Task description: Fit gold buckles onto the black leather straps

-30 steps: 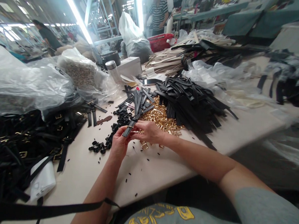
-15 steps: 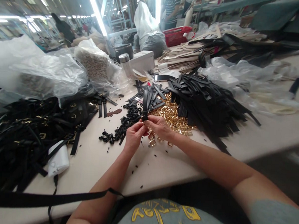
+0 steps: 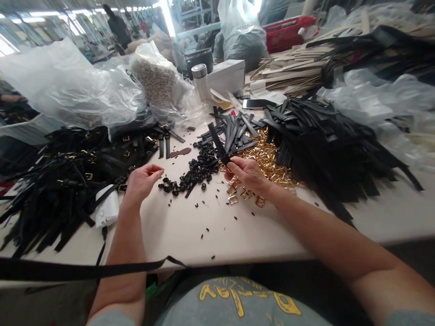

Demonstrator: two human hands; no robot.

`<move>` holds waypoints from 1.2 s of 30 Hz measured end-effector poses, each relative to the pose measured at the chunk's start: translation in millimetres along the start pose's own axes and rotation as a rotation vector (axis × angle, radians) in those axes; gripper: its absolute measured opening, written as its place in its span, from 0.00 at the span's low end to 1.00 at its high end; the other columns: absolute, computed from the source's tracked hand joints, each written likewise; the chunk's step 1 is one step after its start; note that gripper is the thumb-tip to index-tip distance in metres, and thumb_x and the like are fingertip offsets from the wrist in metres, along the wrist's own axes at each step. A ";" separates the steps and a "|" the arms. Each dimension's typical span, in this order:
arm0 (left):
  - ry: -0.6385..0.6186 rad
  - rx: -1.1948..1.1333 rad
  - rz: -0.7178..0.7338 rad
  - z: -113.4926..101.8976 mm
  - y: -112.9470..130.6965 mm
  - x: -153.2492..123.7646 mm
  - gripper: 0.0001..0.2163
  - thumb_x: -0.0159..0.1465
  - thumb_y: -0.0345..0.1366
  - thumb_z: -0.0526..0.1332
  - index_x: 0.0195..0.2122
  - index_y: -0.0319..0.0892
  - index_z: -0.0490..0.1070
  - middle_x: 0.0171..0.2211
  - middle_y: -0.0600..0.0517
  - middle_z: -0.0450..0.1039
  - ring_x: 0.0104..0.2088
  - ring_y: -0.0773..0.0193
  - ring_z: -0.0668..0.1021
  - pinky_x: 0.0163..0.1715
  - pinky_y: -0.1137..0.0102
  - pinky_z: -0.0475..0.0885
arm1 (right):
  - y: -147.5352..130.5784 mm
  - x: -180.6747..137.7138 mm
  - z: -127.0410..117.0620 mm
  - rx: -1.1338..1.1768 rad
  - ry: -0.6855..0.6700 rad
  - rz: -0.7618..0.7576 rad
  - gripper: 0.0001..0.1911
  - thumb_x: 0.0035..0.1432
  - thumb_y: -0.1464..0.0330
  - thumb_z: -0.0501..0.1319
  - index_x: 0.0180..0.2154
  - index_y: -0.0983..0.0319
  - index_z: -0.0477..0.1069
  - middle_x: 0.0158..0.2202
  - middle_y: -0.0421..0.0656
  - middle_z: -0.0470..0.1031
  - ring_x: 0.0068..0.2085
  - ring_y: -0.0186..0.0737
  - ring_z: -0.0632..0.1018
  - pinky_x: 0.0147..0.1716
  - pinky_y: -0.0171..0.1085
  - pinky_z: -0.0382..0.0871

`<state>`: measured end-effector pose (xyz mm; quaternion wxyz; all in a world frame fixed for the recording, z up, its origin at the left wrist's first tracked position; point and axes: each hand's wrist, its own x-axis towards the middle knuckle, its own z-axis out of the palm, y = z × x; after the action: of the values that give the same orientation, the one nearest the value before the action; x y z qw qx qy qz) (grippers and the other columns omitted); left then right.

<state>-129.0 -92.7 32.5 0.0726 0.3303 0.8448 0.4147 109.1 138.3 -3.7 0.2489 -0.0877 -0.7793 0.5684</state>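
My right hand (image 3: 246, 174) pinches the lower end of a black strap (image 3: 217, 142), which points up and to the left over a heap of small black loops (image 3: 195, 170). My left hand (image 3: 141, 179) hovers over the table to the left of those loops, fingers loosely curled and apart, holding nothing. Just beyond my right hand lies a pile of gold buckles (image 3: 266, 163), with a few loose ones by my wrist. A short stack of cut black straps (image 3: 235, 130) lies behind the loops.
A big heap of long black straps (image 3: 324, 144) fills the right. Finished straps with gold buckles (image 3: 63, 174) pile at the left beside a small white device (image 3: 107, 211). Clear plastic bags (image 3: 71, 87), a steel flask (image 3: 200, 82) and a white box (image 3: 225, 76) stand behind. People stand far back.
My left hand has let go of the strap and moved left and down towards the table. My right hand keeps the strap, which now tilts left. The view has shifted to the left.
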 end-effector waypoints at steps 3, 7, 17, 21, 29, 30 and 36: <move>-0.106 0.345 0.035 -4.1 -17.1 -0.6 0.06 0.52 0.41 0.66 0.27 0.45 0.78 0.25 0.50 0.76 0.26 0.58 0.75 0.29 0.67 0.65 | -3.9 -3.1 1.5 -0.111 -0.036 -0.049 0.18 0.63 0.58 0.52 0.29 0.64 0.67 0.25 0.41 0.74 0.24 0.30 0.73 0.25 0.31 0.66; -0.118 0.490 0.090 7.3 -27.5 4.9 0.04 0.50 0.38 0.66 0.26 0.46 0.78 0.27 0.47 0.77 0.29 0.54 0.76 0.32 0.65 0.65 | -3.4 -5.4 4.2 -0.200 -0.065 -0.080 0.17 0.64 0.61 0.52 0.27 0.64 0.66 0.24 0.41 0.73 0.23 0.29 0.72 0.24 0.30 0.65; -0.079 -0.263 -0.020 65.6 43.6 -12.7 0.14 0.53 0.46 0.65 0.32 0.40 0.78 0.25 0.49 0.77 0.25 0.60 0.76 0.30 0.67 0.72 | -4.0 -6.7 7.7 -0.168 -0.095 -0.028 0.15 0.62 0.62 0.54 0.27 0.65 0.66 0.23 0.39 0.73 0.22 0.29 0.73 0.22 0.29 0.65; -0.166 -0.662 -0.086 104.9 69.9 -32.9 0.16 0.49 0.46 0.69 0.32 0.37 0.78 0.26 0.48 0.77 0.24 0.64 0.76 0.27 0.70 0.73 | -3.0 -6.7 9.2 -0.053 -0.123 0.064 0.13 0.62 0.62 0.55 0.29 0.65 0.67 0.24 0.39 0.73 0.21 0.30 0.75 0.19 0.28 0.66; -0.199 -0.835 -0.172 122.1 71.6 -38.0 0.18 0.45 0.43 0.74 0.33 0.37 0.77 0.26 0.48 0.77 0.23 0.65 0.76 0.26 0.72 0.73 | -4.4 -5.3 7.0 -0.150 -0.100 -0.026 0.13 0.63 0.65 0.56 0.28 0.66 0.69 0.24 0.38 0.74 0.21 0.27 0.74 0.21 0.27 0.63; -0.192 -0.844 -0.167 121.7 71.3 -37.5 0.17 0.45 0.42 0.74 0.33 0.37 0.77 0.27 0.48 0.77 0.24 0.66 0.77 0.26 0.72 0.73 | -4.8 -5.2 6.6 -0.148 -0.097 -0.026 0.13 0.63 0.65 0.56 0.28 0.66 0.69 0.24 0.38 0.74 0.21 0.27 0.74 0.22 0.27 0.63; -0.184 -0.877 -0.129 121.2 70.8 -36.9 0.16 0.46 0.40 0.74 0.31 0.38 0.74 0.26 0.50 0.76 0.24 0.65 0.78 0.26 0.74 0.73 | -4.1 -4.8 5.8 -0.137 -0.088 0.010 0.13 0.63 0.66 0.56 0.28 0.66 0.69 0.24 0.39 0.75 0.21 0.28 0.74 0.21 0.27 0.64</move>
<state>-17.1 -5.4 1.7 0.3061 0.2504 0.5983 0.6969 111.0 130.0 -2.6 0.2051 -0.0835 -0.8259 0.5184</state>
